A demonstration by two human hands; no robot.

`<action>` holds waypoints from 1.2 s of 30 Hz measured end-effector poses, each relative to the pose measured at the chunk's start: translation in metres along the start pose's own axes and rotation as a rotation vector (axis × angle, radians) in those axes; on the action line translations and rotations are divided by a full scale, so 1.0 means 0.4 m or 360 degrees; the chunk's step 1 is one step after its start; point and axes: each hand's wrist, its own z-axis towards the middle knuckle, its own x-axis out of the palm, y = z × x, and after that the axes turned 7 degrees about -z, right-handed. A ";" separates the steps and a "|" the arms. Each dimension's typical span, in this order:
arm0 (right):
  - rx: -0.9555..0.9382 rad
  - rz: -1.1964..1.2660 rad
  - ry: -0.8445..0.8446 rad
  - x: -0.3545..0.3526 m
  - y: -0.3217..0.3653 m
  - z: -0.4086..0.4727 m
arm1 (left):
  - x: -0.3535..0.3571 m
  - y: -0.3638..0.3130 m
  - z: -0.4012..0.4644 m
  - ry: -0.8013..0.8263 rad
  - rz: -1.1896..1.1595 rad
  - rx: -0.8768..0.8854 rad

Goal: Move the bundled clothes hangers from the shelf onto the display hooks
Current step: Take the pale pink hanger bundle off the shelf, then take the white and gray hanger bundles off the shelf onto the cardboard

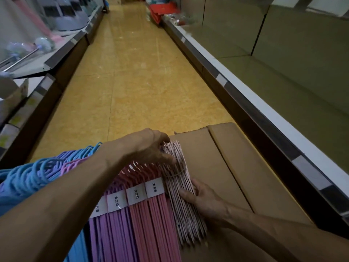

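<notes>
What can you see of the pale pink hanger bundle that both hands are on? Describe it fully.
The pale pink bundle is a tight stack of thin hangers, tied by a rubber band. It lies on a cardboard box, beside the labelled pink bundles. The left hand grips its far end; the right hand holds its side.

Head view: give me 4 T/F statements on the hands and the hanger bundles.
1. Both hands grip the pale pink hanger bundle. True: the left hand holds its hook end, the right hand its side.
2. That bundle is tied with blue tape. False: a thin band wraps it near the hooks.
3. The bundle lies beside a cardboard box. True.
4. The hangers next to it are all green. False: the neighbouring bundles are pink, purple and blue, with white labels.
</notes>
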 end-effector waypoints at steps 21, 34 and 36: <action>-0.0105 -0.0831 -0.0445 -0.208 0.041 -0.245 | 0.027 -0.211 -0.012 -0.0710 -0.0683 0.0633; -0.0103 -0.0864 -0.0624 -0.390 0.033 -0.374 | 0.077 -0.344 0.011 -0.0541 -0.1109 0.0687; -0.0114 -0.0896 -0.0728 -0.434 0.038 -0.415 | 0.091 -0.379 0.032 -0.0511 -0.1108 0.0686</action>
